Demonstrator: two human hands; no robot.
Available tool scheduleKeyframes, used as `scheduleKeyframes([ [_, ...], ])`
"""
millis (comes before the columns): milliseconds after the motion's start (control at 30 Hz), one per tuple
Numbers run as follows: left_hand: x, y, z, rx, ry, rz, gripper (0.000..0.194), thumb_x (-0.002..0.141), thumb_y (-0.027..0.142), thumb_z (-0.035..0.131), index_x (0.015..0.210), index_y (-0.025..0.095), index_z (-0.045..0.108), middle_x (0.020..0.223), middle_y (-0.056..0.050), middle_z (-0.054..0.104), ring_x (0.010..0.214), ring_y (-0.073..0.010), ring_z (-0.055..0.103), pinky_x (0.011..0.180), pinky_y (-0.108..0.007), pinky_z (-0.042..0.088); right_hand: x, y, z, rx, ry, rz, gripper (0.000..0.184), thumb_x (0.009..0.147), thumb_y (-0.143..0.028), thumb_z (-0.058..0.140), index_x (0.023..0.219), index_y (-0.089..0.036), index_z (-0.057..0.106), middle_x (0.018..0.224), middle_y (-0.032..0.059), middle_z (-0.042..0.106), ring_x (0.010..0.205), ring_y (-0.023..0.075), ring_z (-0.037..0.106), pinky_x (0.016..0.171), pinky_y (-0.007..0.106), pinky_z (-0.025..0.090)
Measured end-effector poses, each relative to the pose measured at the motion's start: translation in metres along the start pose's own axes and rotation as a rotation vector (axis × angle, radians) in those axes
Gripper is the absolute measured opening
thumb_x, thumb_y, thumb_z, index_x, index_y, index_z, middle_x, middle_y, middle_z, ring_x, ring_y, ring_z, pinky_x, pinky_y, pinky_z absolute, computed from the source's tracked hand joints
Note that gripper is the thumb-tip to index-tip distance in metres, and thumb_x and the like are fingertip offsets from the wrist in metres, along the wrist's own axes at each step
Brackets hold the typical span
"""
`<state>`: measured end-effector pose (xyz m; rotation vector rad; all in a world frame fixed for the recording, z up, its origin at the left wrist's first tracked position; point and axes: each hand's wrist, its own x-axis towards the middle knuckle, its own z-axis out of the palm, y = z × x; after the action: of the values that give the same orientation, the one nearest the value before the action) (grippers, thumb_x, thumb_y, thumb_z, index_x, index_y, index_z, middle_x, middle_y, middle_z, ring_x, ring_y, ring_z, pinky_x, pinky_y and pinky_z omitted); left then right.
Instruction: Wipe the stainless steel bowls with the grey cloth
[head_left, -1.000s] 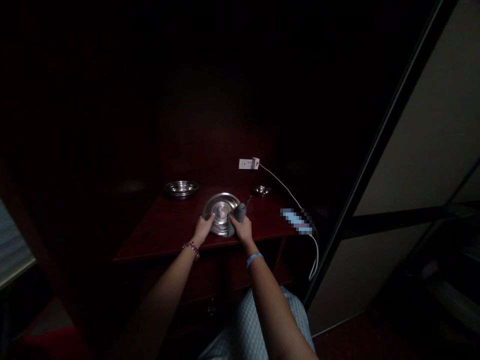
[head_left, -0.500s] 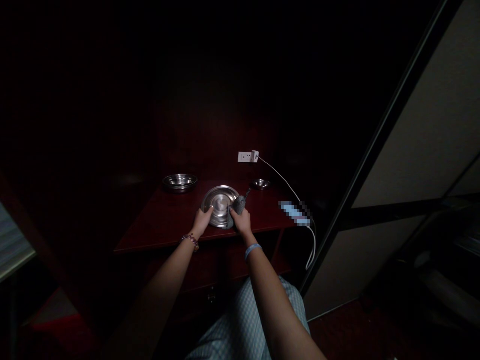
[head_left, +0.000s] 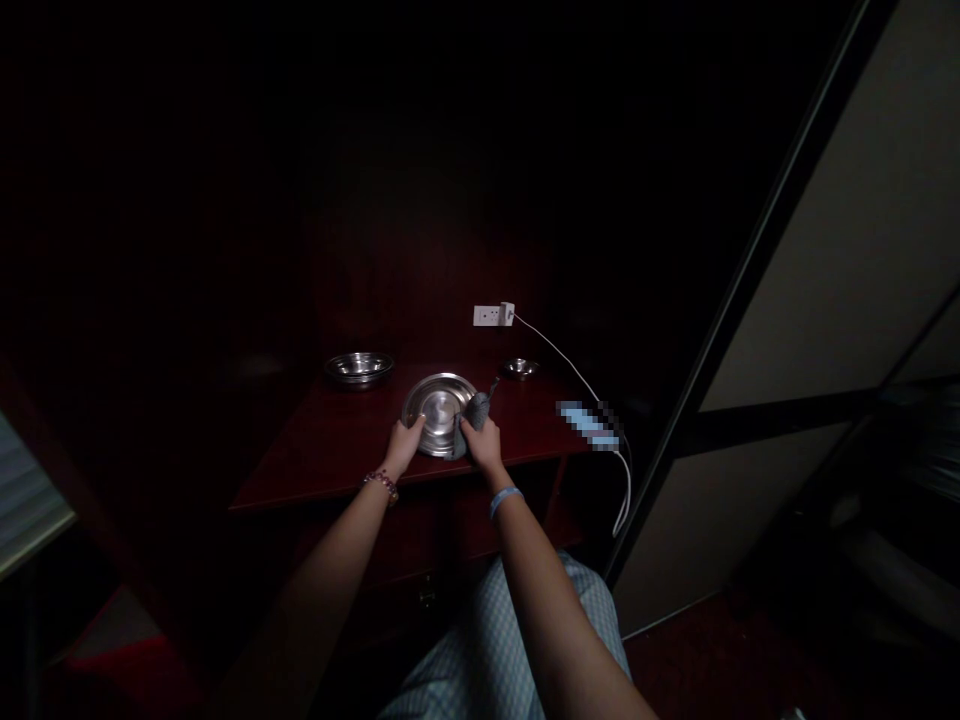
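A round steel plate (head_left: 437,405) lies on a dark red wooden table (head_left: 330,450) in a dim room. My left hand (head_left: 403,447) grips the plate's near left rim with curled fingers. My right hand (head_left: 481,441) is closed on a grey cloth (head_left: 474,412) and presses it against the plate's right side. A beaded bracelet is on my left wrist and a light blue band on my right.
A steel bowl (head_left: 358,367) sits at the table's back left and a small steel bowl (head_left: 520,368) at the back right. A white power strip (head_left: 493,315) on the back wall feeds a white cable (head_left: 570,370) to a phone (head_left: 590,424) at the right edge. A pale sliding panel (head_left: 847,250) stands on the right.
The hands stay on the plate; the cloth in my right hand has shifted slightly along the plate's right side. The view has drifted a little.
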<state>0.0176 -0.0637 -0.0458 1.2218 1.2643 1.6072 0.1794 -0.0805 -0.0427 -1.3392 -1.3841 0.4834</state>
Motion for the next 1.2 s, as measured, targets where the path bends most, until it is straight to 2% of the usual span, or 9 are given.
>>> scheduleKeyframes([
  [500, 0.0004, 0.0007, -0.0003, 0.019, 0.001, -0.005, 0.022, 0.074, 0.025, 0.064, 0.091, 0.013, 0.068, 0.091, -0.011, 0.074, 0.099, -0.0232, 0.066, 0.088, -0.032, 0.048, 0.0003, -0.0022, -0.0014, -0.051, -0.029, 0.035, 0.024, 0.083, -0.032, 0.059, 0.092, -0.013, 0.070, 0.091, 0.0123, 0.073, 0.087, 0.0231, 0.069, 0.076, 0.026, 0.051],
  [1200, -0.0010, 0.0026, -0.0005, 0.024, 0.001, 0.002, 0.023, 0.074, 0.026, 0.065, 0.093, 0.012, 0.068, 0.090, -0.012, 0.074, 0.101, -0.0241, 0.066, 0.089, -0.033, 0.048, -0.0016, -0.0057, -0.0022, -0.053, -0.008, 0.027, 0.024, 0.083, -0.033, 0.059, 0.093, -0.014, 0.069, 0.090, 0.0109, 0.073, 0.087, 0.0218, 0.069, 0.077, 0.026, 0.051],
])
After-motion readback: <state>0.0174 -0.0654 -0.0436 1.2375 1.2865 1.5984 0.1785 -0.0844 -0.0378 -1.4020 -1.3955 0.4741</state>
